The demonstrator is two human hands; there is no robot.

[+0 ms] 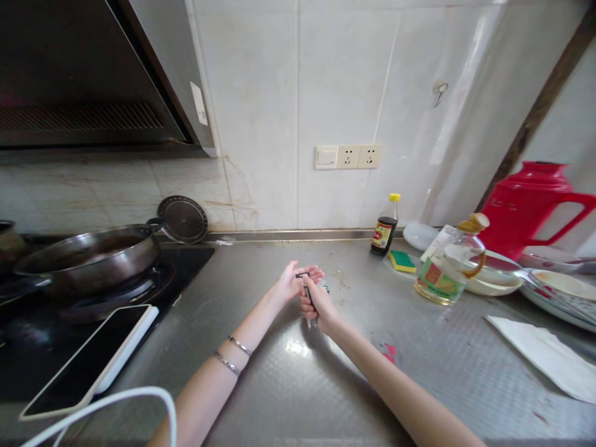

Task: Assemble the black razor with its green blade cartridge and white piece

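Note:
Above the middle of the metal counter [261, 397], my two hands meet. My left hand [293, 280] is palm up with its fingers stretched out, and a small dark piece [302, 275] lies across it. My right hand [319, 305] is closed around a slim dark tool [310, 297], whose upper end is close to the small piece. Some silvery parts show below the right fingers, too small to name. Two bracelets circle my left forearm.
At left, a steel pan [93, 257] stands on the black stove, with a phone [88, 360] and white cable in front. Toward the right are a sauce bottle [385, 226], sponge [402, 261], glass jug [447, 270], red thermos [526, 208], dishes and white paper [544, 354].

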